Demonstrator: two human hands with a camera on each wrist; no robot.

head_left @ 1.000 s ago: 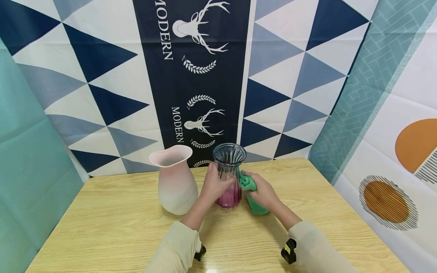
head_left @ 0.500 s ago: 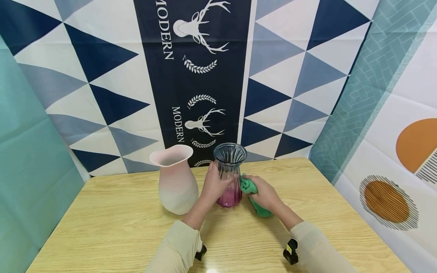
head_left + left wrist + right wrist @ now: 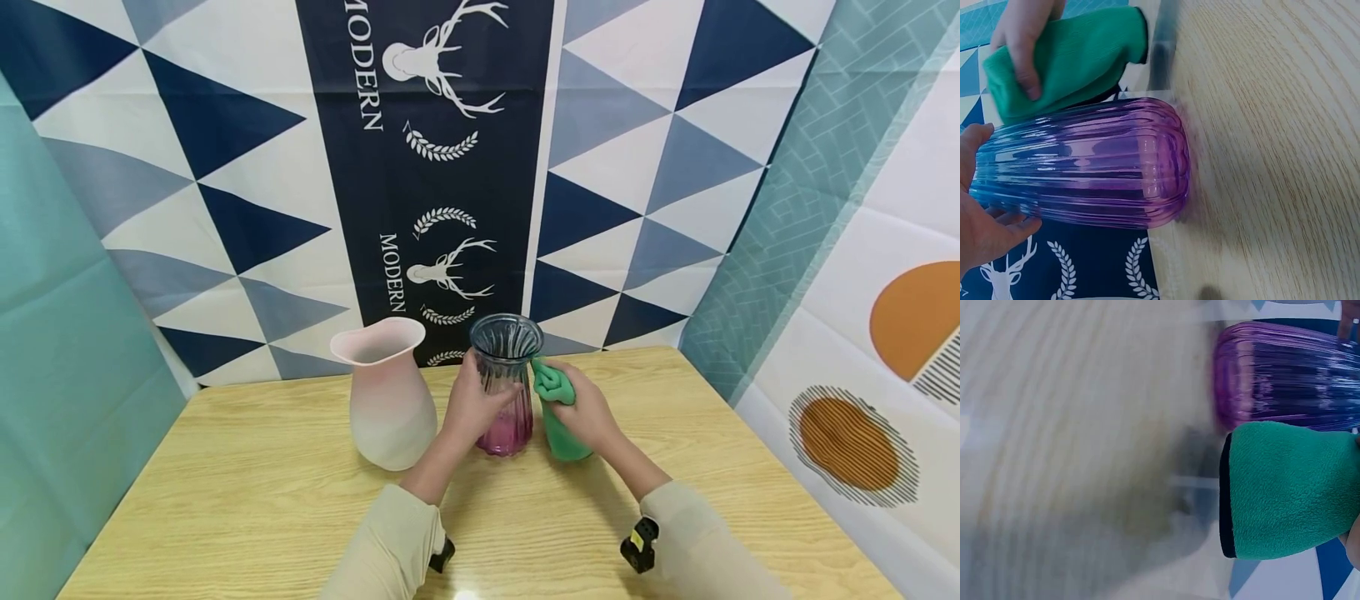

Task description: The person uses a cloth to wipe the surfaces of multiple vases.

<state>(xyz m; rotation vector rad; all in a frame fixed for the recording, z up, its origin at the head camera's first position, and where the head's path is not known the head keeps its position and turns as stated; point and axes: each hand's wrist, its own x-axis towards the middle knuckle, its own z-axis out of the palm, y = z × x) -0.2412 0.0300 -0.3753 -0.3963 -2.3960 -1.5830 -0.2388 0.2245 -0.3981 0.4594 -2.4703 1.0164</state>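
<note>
A ribbed glass vase, blue-grey at the flared rim and pink-purple at the base, stands upright on the wooden table. My left hand grips its middle from the left side, thumb in front. In my right hand is a bunched green cloth with a dark edge, held against or very near the vase's right side. The left wrist view shows the cloth alongside the glass vase. From the right wrist, the cloth covers part of the view, and most of that hand is out of frame.
A pink-and-white vase with a wavy rim stands just left of my left hand. The wooden table ends behind the vases at a wall hanging with stag heads and triangles. Patterned cloth also hangs at the right, plain teal cloth at the left.
My right hand with the green cloth has dipped slightly, then risen along the vase's right side. My left hand and both vases stay in place.
</note>
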